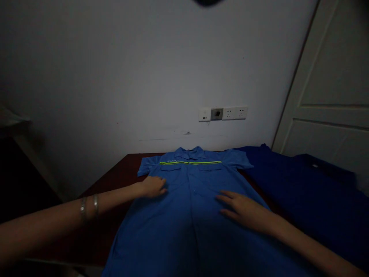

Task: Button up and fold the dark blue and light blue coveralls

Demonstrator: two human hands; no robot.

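A blue short-sleeved work shirt [178, 207] lies front side up, its collar toward the wall. Yellow-green stripes cross its chest above two pocket flaps. My left hand [154, 186] is on or just over the shirt's left edge below the sleeve, fingers loosely apart and holding nothing. On the other side of the button placket, my right hand [240, 207] rests on or close over the fabric with its fingers spread. Two silver bangles [90, 207] circle my left wrist. The shirt's lower part is in dark shadow.
The shirt is spread on a dark red table [115, 181] against a pale wall. A darker blue garment [294, 184] lies to the right. Wall sockets [235, 113] sit above the table's back edge. A panelled door [328, 92] stands at the right.
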